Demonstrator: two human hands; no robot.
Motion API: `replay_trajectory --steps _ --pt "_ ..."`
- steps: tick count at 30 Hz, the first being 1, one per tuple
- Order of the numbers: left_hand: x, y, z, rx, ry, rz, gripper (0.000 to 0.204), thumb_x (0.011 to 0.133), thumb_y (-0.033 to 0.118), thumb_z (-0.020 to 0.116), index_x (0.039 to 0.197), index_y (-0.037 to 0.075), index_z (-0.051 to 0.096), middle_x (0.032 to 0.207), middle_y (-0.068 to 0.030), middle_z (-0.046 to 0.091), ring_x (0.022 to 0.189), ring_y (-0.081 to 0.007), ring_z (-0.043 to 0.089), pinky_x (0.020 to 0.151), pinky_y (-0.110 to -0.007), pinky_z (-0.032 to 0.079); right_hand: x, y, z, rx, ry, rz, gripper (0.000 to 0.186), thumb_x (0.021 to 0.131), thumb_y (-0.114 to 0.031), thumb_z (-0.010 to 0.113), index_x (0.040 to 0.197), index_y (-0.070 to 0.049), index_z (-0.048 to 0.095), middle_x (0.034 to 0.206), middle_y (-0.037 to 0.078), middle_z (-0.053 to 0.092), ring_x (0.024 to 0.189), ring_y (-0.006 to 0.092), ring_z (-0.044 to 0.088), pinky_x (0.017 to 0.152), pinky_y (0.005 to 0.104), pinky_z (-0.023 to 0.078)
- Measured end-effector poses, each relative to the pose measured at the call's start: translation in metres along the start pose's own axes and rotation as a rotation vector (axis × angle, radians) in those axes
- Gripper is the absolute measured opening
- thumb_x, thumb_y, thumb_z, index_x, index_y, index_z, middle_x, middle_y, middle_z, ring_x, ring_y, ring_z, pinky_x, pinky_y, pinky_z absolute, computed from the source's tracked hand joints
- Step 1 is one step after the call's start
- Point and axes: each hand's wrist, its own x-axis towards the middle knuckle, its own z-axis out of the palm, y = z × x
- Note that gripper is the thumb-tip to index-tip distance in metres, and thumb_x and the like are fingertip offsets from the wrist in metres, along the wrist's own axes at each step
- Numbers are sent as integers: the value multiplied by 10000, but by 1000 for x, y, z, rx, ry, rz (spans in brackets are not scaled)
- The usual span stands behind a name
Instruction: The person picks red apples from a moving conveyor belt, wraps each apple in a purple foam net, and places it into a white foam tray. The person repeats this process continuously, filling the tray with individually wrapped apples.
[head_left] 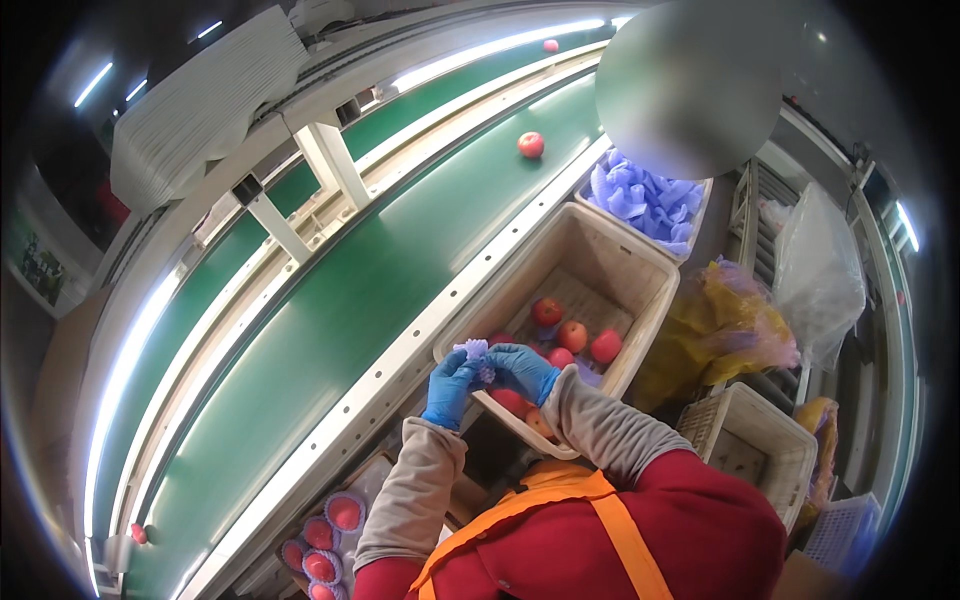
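Both my hands wear blue gloves and meet over the near left edge of a large beige plastic crate (655, 300). Between them is a small purple foam net sleeve (475, 350), bunched up. My left hand (450, 388) pinches it from the left; my right hand (522, 370) closes on its right side. Whether a fruit is inside the sleeve is hidden by my fingers. Below the hands, several red apples (573, 335) lie loose in the crate, some of them covered by my right hand and sleeve.
A green conveyor belt (390, 270) runs along the left, carrying an apple (531, 145). Beyond the crate stands a bin of purple foam nets (645, 200). Net-wrapped apples (346, 513) sit in a box at lower left. An off-white basket (760, 430) and yellow plastic bag (715, 325) are at right.
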Motion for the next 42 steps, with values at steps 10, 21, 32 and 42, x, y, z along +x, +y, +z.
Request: replay_trajectory --steps 10,21,32,42 --pt "-23 -15 -12 170 106 91 195 916 143 614 1069 32 664 823 14 639 697 -68 579 563 -181 446 -36 7 56 -363 69 -243 138 892 -193 616 902 -57 596 845 11 605 738 112 567 681 252 457" --pt "-49 -26 -36 -781 -179 -38 335 944 247 476 1187 46 586 1156 -103 633 1072 -254 580 973 -404 425 -28 17 27 263 -421 10 397 948 -212 489 1262 30 500 1252 171 565 1157 240 546 1014 345 414" --pt "-55 -28 -26 -992 -230 136 335 917 239 527 1189 51 579 1180 -112 618 1103 -260 566 1008 -426 394 -8 40 0 642 -523 -58 346 968 -259 474 1189 -6 558 1210 144 590 1140 265 549 1016 415 417" --pt "-32 -34 -55 192 592 391 178 919 161 611 1051 45 638 968 -27 621 831 -106 548 760 -234 455 -2 17 -5 146 -20 -233 247 908 -115 593 1128 -4 614 1122 68 633 1026 167 593 946 308 465"
